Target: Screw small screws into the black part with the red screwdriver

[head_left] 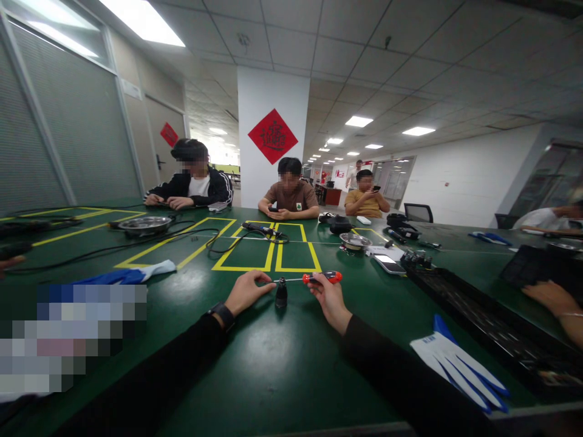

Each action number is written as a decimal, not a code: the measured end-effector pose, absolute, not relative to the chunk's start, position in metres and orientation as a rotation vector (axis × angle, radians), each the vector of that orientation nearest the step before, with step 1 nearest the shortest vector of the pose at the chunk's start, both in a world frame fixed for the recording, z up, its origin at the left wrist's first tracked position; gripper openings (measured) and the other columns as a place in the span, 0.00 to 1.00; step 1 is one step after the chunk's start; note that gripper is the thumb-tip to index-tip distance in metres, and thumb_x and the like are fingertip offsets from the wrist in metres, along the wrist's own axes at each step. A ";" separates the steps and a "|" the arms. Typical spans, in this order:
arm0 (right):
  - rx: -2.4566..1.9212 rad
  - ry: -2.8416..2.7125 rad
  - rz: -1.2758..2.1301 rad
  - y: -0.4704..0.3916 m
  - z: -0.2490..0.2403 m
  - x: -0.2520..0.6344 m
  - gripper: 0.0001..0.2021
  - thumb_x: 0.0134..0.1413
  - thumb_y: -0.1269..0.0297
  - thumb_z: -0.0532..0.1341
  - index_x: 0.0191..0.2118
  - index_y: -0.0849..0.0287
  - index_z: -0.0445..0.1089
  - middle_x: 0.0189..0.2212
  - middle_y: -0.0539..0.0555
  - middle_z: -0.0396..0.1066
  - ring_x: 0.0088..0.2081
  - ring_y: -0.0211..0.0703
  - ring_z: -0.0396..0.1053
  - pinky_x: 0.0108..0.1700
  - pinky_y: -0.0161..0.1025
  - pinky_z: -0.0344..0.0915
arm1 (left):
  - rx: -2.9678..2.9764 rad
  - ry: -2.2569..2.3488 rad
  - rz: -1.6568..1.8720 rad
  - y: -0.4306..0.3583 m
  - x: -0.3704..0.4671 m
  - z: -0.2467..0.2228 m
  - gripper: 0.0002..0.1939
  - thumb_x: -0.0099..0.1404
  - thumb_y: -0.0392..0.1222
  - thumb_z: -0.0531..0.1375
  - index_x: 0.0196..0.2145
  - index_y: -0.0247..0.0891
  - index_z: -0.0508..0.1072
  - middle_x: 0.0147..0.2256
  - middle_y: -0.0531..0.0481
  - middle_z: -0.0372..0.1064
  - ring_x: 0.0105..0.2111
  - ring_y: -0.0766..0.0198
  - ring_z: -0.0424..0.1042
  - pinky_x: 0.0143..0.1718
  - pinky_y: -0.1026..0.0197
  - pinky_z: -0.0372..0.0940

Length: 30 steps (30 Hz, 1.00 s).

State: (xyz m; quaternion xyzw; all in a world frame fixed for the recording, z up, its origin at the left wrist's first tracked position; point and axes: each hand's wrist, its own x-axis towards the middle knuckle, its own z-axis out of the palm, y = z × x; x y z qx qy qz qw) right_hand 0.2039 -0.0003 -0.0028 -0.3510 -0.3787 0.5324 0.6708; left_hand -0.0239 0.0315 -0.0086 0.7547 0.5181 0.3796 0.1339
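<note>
My right hand [331, 300] is closed around the red and black handle of a screwdriver [336, 277], held level with its thin metal shaft pointing left. At the shaft's other end, the thumb and fingers of my left hand [246, 295] are pinched together on the tip. A black, cone-shaped part [281, 296], narrower at the top, stands upright on the green table [273, 376] between my hands. The shaft crosses at the level of its top; whether they touch I cannot tell.
A white and blue glove [455, 361] lies right, beside a long black tray [483, 321]. A phone [388, 263], metal bowls [355, 241], a cabled tool [259, 229] and another glove [132, 274] lie around. Several people sit around; a person's hand [553, 298] is at right.
</note>
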 end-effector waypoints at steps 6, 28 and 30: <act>-0.772 -0.881 1.199 0.000 -0.005 0.203 0.10 0.41 0.61 0.65 0.28 0.62 0.69 0.26 0.55 0.74 0.26 0.38 0.70 0.28 0.33 0.64 | 2.220 1.463 1.073 0.032 -0.026 -0.007 0.14 0.55 0.50 0.57 0.30 0.37 0.75 0.31 0.49 0.74 0.35 0.58 0.71 0.37 0.60 0.62; -0.848 -2.176 0.366 -0.003 -0.008 0.205 0.18 0.44 0.84 0.55 0.31 0.54 0.74 0.40 0.53 0.67 0.44 0.44 0.64 0.46 0.43 0.59 | 2.297 1.553 1.380 0.010 -0.014 0.006 0.18 0.68 0.46 0.39 0.29 0.39 0.64 0.26 0.51 0.63 0.29 0.63 0.65 0.32 0.63 0.58; -0.869 -2.086 0.309 -0.004 -0.004 0.205 0.19 0.45 0.85 0.53 0.31 0.54 0.74 0.38 0.53 0.66 0.43 0.44 0.63 0.45 0.43 0.59 | 2.380 1.544 1.341 0.002 -0.010 0.007 0.17 0.68 0.45 0.39 0.29 0.39 0.62 0.25 0.52 0.62 0.28 0.64 0.63 0.32 0.63 0.57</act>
